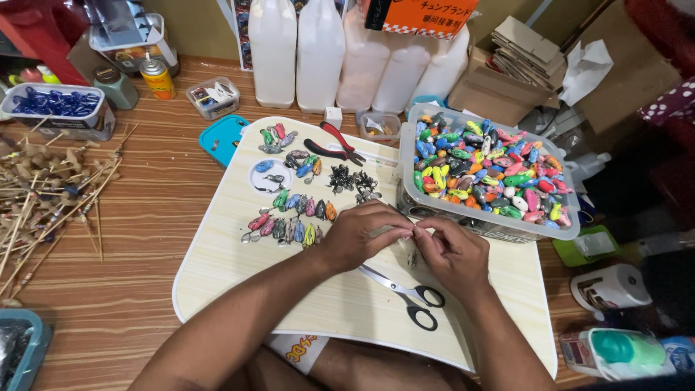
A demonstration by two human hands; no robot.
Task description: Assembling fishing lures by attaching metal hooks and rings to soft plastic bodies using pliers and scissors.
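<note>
Starting at your far left, a heap of thin bamboo sticks (51, 192) lies on the wood-grain floor, behind it a clear tub of blue pieces (56, 107). A teal lid (221, 137) sits just beside the pale, rounded lap table (239, 271). On that smooth laminate top you have rows of small oval painted lures (289, 217), glossy and many-coloured, then a dark cluster of metal hooks (351, 181) and red-handled pliers (333, 143) farther back.

Your left hand (358, 235) and right hand (452, 253) meet fingertip to fingertip over the table's middle, each closed in a pinch on one tiny item (413, 232); it is too small to tell what it is. It sits between your thumbs and forefingers, just above the tabletop. Black-handled steel scissors (405, 293) lie shut on the table directly below your hands, partly covered by your right wrist.

To your right, a clear plastic bin (463, 211) filled with more bright oval lure bodies stands on the table's far corner, close to your right hand. Tall white jugs (318, 51) line the back wall; cardboard boxes (499, 90) stand beside them.
</note>
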